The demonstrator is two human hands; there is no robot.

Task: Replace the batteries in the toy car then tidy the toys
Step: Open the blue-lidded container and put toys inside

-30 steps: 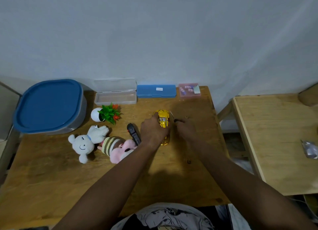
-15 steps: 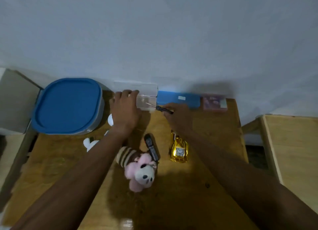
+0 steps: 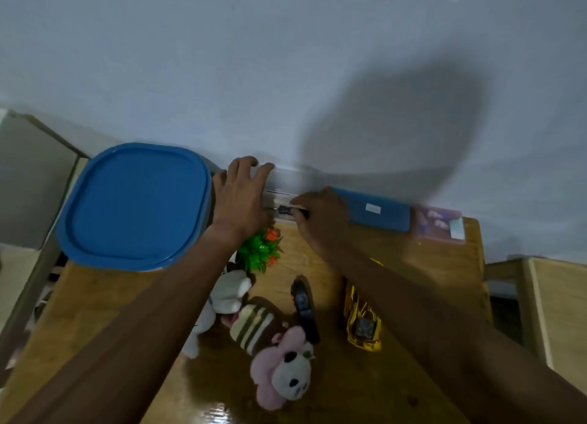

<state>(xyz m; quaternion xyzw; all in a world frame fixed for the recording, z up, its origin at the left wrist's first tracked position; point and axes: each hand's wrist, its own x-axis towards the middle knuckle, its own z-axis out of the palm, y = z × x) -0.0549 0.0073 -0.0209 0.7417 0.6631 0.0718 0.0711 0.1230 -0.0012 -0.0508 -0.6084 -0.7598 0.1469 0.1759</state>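
The yellow toy car [image 3: 362, 323] lies on the wooden table [image 3: 397, 379], partly under my right forearm. My right hand [image 3: 320, 218] is at the table's far edge, shut on a small black-handled screwdriver [image 3: 286, 210] whose tip points left over the clear plastic case [image 3: 282, 195]. My left hand [image 3: 239, 198] rests on that case's left end, fingers spread over its raised lid. A black remote [image 3: 305, 309] lies left of the car. A pink plush [image 3: 279, 360] and a white plush [image 3: 222, 299] lie near my left forearm.
A large blue-lidded bin [image 3: 136, 204] stands at the far left. A blue case [image 3: 378, 209] and a small pink box [image 3: 440, 228] line the wall to the right. A small green plant [image 3: 260, 249] sits below my hands. Another wooden surface [image 3: 556, 312] is at the right.
Both hands left the car and reached to the clear case at the wall; the right hand carried the screwdriver there. The camera moved closer and tilted.
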